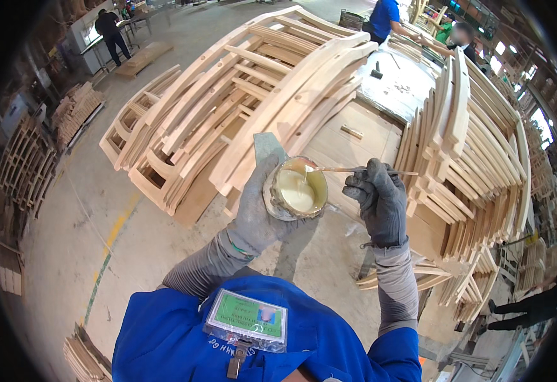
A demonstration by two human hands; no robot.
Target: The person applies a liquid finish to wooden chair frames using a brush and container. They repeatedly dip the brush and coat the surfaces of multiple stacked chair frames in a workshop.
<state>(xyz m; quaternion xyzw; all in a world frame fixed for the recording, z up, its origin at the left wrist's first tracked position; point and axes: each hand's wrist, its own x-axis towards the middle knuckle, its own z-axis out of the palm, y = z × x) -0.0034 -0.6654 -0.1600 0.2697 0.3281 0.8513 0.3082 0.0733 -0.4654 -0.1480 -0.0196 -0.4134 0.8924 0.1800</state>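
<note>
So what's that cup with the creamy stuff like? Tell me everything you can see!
The cup is round, its open mouth facing the camera. Its material is hard to tell, because crusty greyish-beige smears coat its rim and outside. Pale, creamy yellow liquid lies inside, below the rim. The gloved left hand holds it up in front of the person's chest. A thin stick in the gloved right hand reaches across its right rim; whether they touch is unclear.

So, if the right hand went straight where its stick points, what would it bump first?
Probably the cup in the left hand: the right hand points its stick there, though depth is unclear.
</note>
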